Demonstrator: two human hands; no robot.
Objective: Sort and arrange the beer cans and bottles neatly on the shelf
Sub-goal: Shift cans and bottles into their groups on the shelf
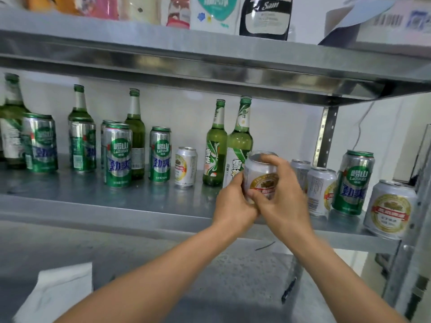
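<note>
Both hands grip a short silver can with a gold label (260,174), held just above the front of the middle metal shelf (116,206). My left hand (234,203) holds its lower left side; my right hand (283,194) wraps its right side and rim. Behind it stand two green bottles (215,148) (241,138). Further left are tall green cans (117,157) (160,156), a short silver can (185,167) and more green bottles (135,134). To the right stand short silver cans (320,192) (390,209) and a tall green can (353,183).
The upper shelf (210,54) overhangs the bottles closely and carries packets and a cardboard box (384,22). A perforated upright post (326,134) stands at the back right. On the lower shelf lie a white cloth or paper (58,292) and a dark pen-like object (288,289).
</note>
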